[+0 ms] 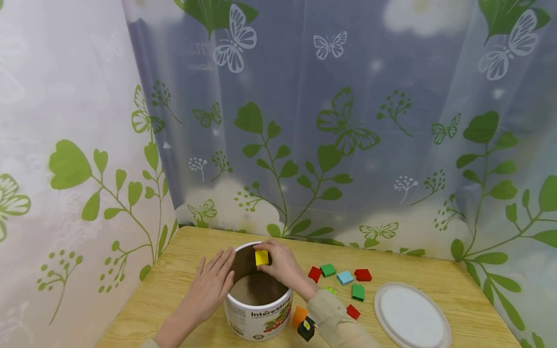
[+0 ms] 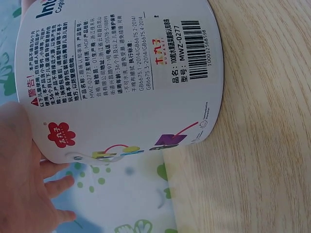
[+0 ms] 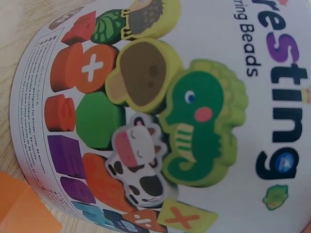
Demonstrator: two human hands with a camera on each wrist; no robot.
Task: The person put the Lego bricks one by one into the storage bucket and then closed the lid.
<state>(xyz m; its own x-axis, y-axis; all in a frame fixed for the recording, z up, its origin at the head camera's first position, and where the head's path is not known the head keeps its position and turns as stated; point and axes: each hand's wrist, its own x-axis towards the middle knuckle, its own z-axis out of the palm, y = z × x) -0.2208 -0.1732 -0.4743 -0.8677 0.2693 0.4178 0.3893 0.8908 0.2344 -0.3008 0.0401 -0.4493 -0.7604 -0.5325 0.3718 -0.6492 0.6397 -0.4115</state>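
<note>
A white round tub (image 1: 241, 316) with printed fruit and lettering stands uncovered on the table. My left hand (image 1: 212, 282) rests against the left of its rim with fingers extended; in the left wrist view, that hand (image 2: 22, 170) lies beside the tub's labelled wall (image 2: 121, 92). Over the tub's far right opening, my right hand (image 1: 284, 265) pinches a yellow block (image 1: 261, 257) between thumb and fingers. The right wrist view shows the tub's printed side (image 3: 204, 204) close up, without the right fingers. Part of the tub's floor is visible.
On the wooden table (image 1: 174, 270), right of the tub, lie red (image 1: 363, 275), green (image 1: 358, 292) and light blue (image 1: 345, 277) blocks. An orange block (image 1: 299, 316) and a black piece (image 1: 306, 330) lie near the right sleeve. A round white lid (image 1: 412, 316) lies farther right.
</note>
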